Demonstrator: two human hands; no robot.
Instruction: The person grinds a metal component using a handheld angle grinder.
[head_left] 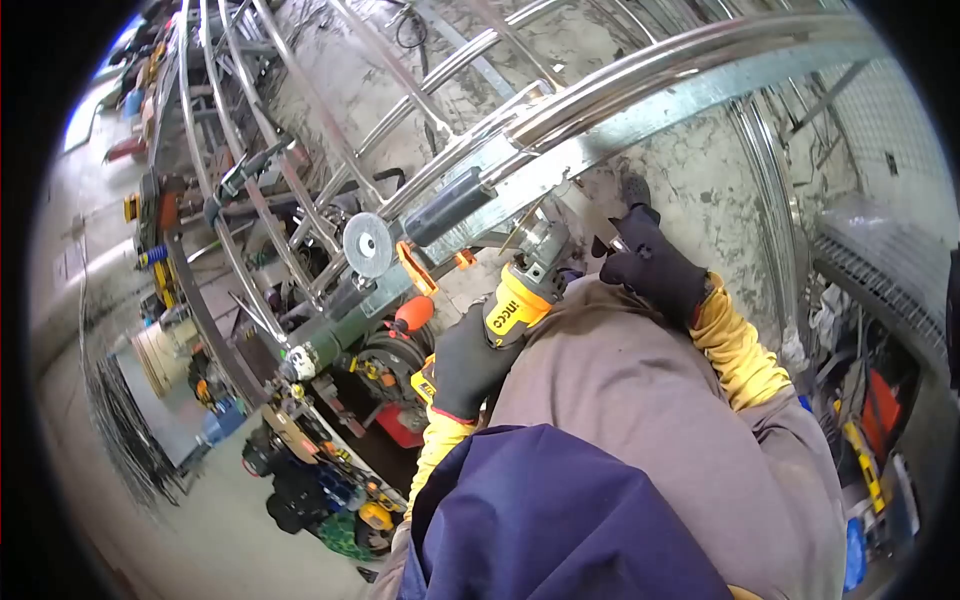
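My left hand (470,365), in a dark glove, is wrapped round the body of a yellow angle grinder (518,303). The grinder's metal head points away from me, close to the edge of the steel bar and just above my lap. To the right of the head is my right hand (655,262), also gloved, with its fingers curled. A small dark pointed piece shows by its fingertips; what it is I cannot make out. A round grey disc (368,245) lies on the work surface beside a black cylindrical piece (447,207). An orange-handled tool (410,315) is left of the grinder.
Long shiny steel tubes (620,80) run across in front of me, joined to a frame of curved bars (225,130). Tools and a cable reel (390,360) crowd the lower left. Thin rods (125,430) lie on the floor. A ribbed metal rack (870,275) stands at right.
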